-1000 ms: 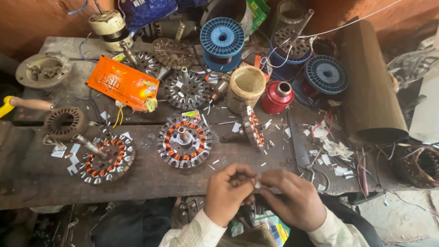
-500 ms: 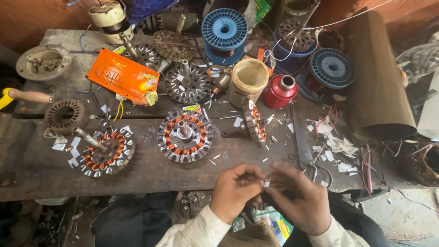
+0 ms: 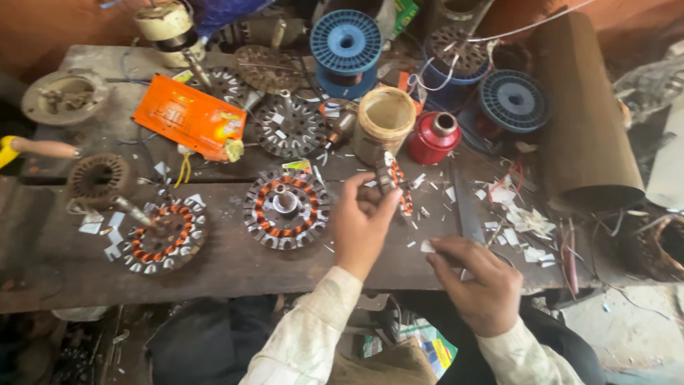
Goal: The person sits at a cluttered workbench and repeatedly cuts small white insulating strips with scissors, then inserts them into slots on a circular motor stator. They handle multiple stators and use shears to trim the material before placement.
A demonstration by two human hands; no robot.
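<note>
1. I cannot make out the far edge of the bench (image 3: 235,274); clutter covers it, and a brown roll (image 3: 584,114) at the right end hides what lies behind it

2. My left hand (image 3: 363,221) is closed round an upright stator (image 3: 399,185) near the bench's middle; my fingers hide its lower part, so only its top rim shows

3. That stator stands on edge, thin, with copper-orange coils and grey teeth

4. My right hand (image 3: 481,285) sits at the near edge, thumb and forefinger pinched on a white slip (image 3: 427,246); the other fingers are curled

5. I count two wound stators lying flat: one (image 3: 286,207) just left of my left hand, one (image 3: 162,234) toward the left end

6. Three blue spools (image 3: 347,43) along the far side, one red can (image 3: 434,137), one tan tub (image 3: 385,121), one orange packet (image 3: 187,117)

7. White scraps (image 3: 527,228) litter the right part; too many and too small to count
</note>
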